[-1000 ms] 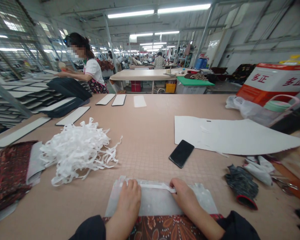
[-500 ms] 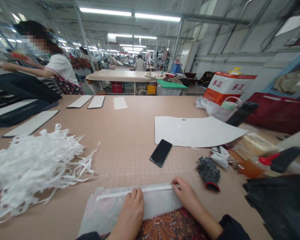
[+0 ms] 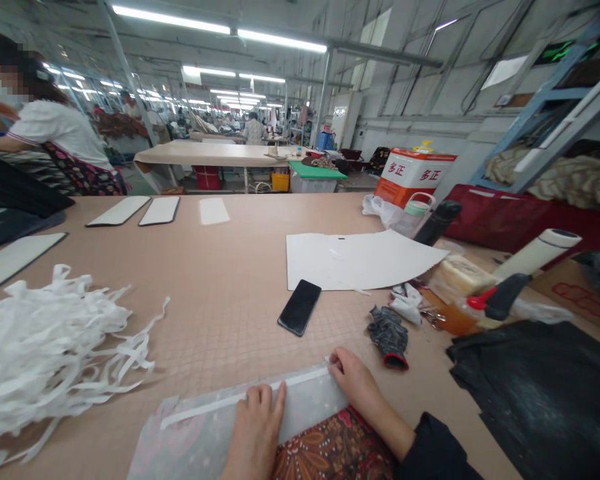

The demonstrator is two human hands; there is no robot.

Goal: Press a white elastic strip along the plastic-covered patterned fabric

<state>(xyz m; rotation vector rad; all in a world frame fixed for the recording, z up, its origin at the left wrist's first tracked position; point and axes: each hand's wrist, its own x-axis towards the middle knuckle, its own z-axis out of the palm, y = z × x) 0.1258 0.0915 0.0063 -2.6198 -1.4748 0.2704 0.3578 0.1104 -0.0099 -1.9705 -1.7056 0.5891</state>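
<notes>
Strip along the cloth's upper border, toward the tabletop's near edge.
The left hand presses unclenched on the strip, probably keeping it straight; the right hand's grip appears to pinch its right end, likely as an anchor. Fingers hide that end; the frame crops the cloth.

A narrow, flat white fabric strip lies nearly straight along the far edge of a pale grey, slightly translucent fabric panel at the bottom centre of the frame, slanting up toward the right; its middle is hidden. The panel is spread flat, faint pink showing through at left. Dark brown, red-and-orange floral printed fabric borders it at the bottom edge, right of centre.
</notes>
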